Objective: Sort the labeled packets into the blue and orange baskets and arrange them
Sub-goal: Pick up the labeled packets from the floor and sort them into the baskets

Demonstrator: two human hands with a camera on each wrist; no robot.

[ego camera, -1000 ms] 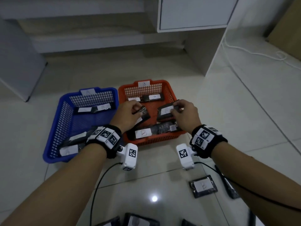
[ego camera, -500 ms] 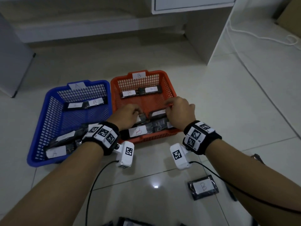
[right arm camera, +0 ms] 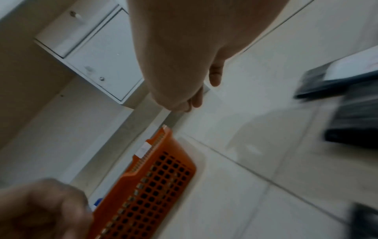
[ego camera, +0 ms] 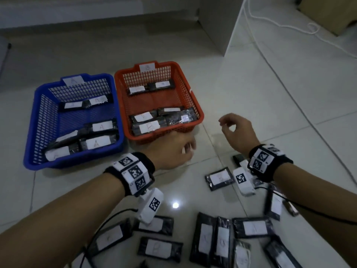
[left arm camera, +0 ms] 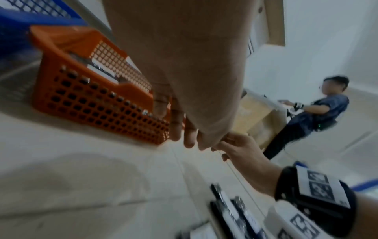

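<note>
The blue basket (ego camera: 34,120) tagged A and the orange basket (ego camera: 195,101) tagged B stand side by side on the floor, each holding several black packets with white labels. My left hand (ego camera: 177,149) hovers just in front of the orange basket (left arm camera: 98,103), fingers loosely curled, holding nothing. My right hand (ego camera: 229,126) hangs in the air to the right of the orange basket (right arm camera: 155,190), fingers relaxed and empty. A loose packet (ego camera: 220,178) lies below my right wrist. Several more loose packets (ego camera: 160,248) lie on the tiles near me.
A white cabinet corner (ego camera: 218,26) stands behind the baskets, with a white cable (ego camera: 280,26) trailing on the floor to its right. Black wrist cables (ego camera: 309,209) run over the tiles. Another person (left arm camera: 319,113) stands far off in the left wrist view.
Both hands let go of the packets inside the orange basket and drew back out toward me and to the right. The head view tilted down, revealing the loose packets.
</note>
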